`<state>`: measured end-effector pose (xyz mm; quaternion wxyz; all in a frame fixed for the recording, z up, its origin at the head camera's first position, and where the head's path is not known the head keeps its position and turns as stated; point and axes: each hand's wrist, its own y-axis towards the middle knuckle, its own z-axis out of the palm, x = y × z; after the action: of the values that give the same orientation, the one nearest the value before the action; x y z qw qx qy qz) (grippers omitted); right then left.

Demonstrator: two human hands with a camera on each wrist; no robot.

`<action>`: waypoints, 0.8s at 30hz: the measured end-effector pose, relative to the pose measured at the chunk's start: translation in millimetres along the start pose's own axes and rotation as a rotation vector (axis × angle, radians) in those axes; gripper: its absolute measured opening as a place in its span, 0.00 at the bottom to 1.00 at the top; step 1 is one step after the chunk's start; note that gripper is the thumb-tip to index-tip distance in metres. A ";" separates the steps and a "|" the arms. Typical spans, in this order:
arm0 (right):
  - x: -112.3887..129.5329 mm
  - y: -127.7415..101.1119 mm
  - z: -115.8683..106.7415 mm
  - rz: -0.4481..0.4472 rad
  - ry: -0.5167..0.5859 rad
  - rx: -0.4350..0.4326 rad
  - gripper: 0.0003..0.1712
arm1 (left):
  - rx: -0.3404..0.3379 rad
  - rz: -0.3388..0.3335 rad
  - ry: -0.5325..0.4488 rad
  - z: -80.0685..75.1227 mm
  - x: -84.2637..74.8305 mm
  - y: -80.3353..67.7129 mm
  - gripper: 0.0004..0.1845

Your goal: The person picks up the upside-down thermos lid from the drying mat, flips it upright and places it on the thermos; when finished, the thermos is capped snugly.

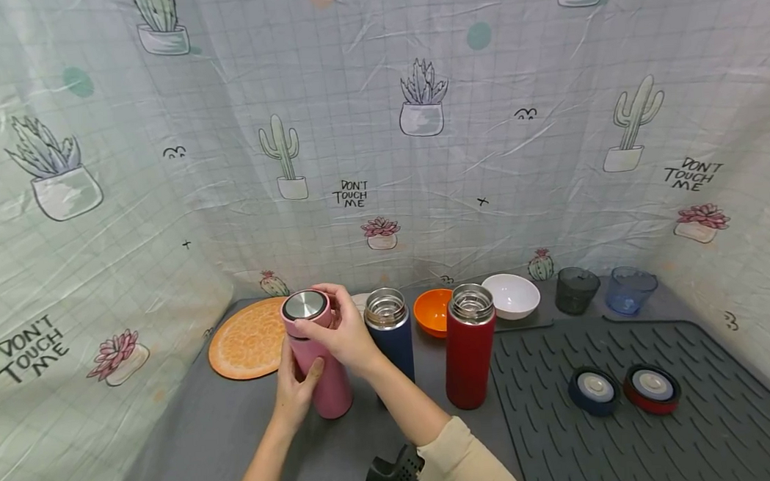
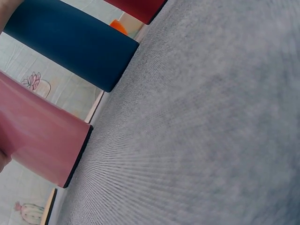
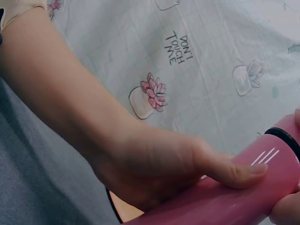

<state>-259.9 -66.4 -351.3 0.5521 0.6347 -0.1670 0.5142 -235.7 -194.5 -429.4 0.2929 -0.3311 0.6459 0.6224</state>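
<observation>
Flask, pink: stood upright on the grey table, at 9 o'clock of the blue flask.
Left hand: fingers wrapped round the pink flask's lower body.
Right hand: fingers curled over the pink lid, gripping its rim.
Red flask: open-topped, at 3 o'clock of the blue flask.
Loose lids: blue lid and red lid lay side by side on the ribbed mat.
Bowls: orange bowl and white bowl sat at 12 o'clock of the red flask.
</observation>
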 end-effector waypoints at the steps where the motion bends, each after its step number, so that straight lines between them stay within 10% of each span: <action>1: -0.2 -0.5 0.9 -0.005 -0.013 -0.018 0.32 | 0.002 0.000 0.001 0.0 -0.2 0.1 0.37; 10: 34.9 -10.1 9.5 0.048 -0.161 -0.014 0.32 | 0.005 0.007 0.001 0.1 2.3 -0.2 0.35; 24: 5.5 -2.2 4.2 0.043 -0.116 -0.017 0.31 | 0.002 0.016 -0.002 -0.1 1.5 0.1 0.36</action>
<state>-254.0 -67.4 -347.3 0.5356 0.6550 -0.2167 0.4869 -236.6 -194.7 -430.5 0.2889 -0.3249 0.6487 0.6246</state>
